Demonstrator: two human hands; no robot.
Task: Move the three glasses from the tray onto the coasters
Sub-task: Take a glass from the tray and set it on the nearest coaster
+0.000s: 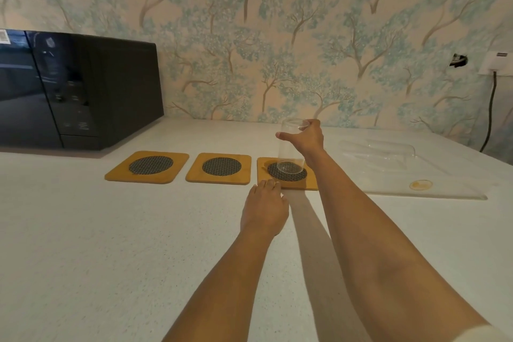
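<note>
Three wooden coasters with dark mesh circles lie in a row on the white counter: left, middle, right. A clear glass stands upright on the right coaster's dark circle, and my right hand grips it near the rim. My left hand rests on the counter with its fingertips on the front edge of that right coaster. To the right lies a clear tray with faint transparent glasses lying in it, hard to make out.
A black microwave stands at the back left. A wall socket with a dark cable is at the far right. The patterned wall runs along the counter's back edge.
</note>
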